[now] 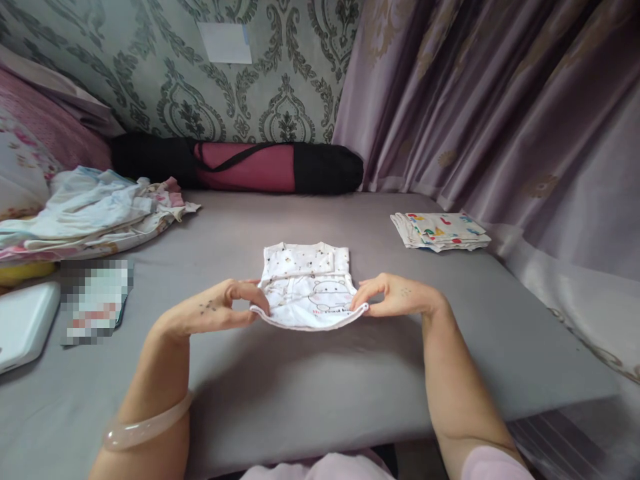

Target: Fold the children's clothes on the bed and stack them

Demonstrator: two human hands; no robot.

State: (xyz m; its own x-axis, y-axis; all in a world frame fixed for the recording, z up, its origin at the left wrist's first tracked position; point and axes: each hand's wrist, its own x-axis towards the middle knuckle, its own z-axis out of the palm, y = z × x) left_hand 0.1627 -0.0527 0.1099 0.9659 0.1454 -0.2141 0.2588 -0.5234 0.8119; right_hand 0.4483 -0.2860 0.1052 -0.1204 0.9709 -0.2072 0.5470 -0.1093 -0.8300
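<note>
A small white baby garment (pixel 307 283) with a printed animal lies on the grey surface (pixel 310 387) in the middle of the head view. My left hand (pixel 217 310) pinches its near left corner and my right hand (pixel 393 297) pinches its near right corner. The near hem is lifted a little off the surface between the two hands. The far part of the garment rests flat. A pale bangle (pixel 145 427) sits on my left forearm.
A folded cloth with coloured letters (pixel 440 231) lies at the right. A heap of loose clothes (pixel 85 217) is at the left, beside a white box (pixel 23 323) and a blurred packet (pixel 95 300). A black and pink rolled bag (pixel 240 163) lies along the wall. Purple curtains (pixel 500 100) hang at the right.
</note>
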